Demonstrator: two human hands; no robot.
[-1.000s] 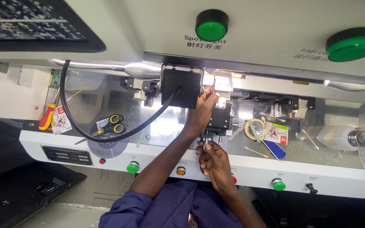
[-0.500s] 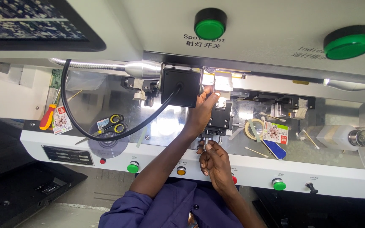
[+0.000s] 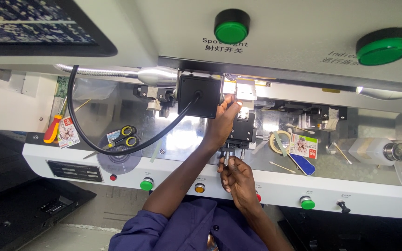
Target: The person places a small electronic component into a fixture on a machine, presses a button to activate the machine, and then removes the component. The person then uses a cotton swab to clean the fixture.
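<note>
Below the grey machine hood, on the shiny metal desk (image 3: 182,139), almost nothing different from a second ago: both hands in the same spots, only a slight shift of the whole view. Work evidently held steady at one small fitting rather than moved on.

Left hand (image 3: 222,123) raised, arm stretched up from the purple sleeve, fingers curled against the right edge of the black square box (image 3: 198,95) and the brightly lit white block (image 3: 245,90) beside it. Touching for certain; whether truly gripping or just braced, impossible to tell, the fingertips being lost in the glare.

Right hand (image 3: 236,179) lower, just above the white front panel (image 3: 70,158), thumb and fingertips pinched together on the small silvery knob (image 3: 225,160). Knob short, round, metallic, sticking out from the bottom of the black metal stage (image 3: 242,132), which sits directly between the two hands, upright, blocky, with stepped layers. Finer detail too small to make out.

Round about:
- thick black cable (image 3: 112,137) looping from the box down to the left and up again
- silver gooseneck lamp (image 3: 131,73) along the top
- yellow-and-black-handled scissors (image 3: 124,137) and red-and-yellow screwdriver (image 3: 52,130) well to the left
- pale roll of tape (image 3: 280,142) and flat blue tool (image 3: 302,163) to the right
- small orange button (image 3: 200,188) on the panel, near the right hand
</note>
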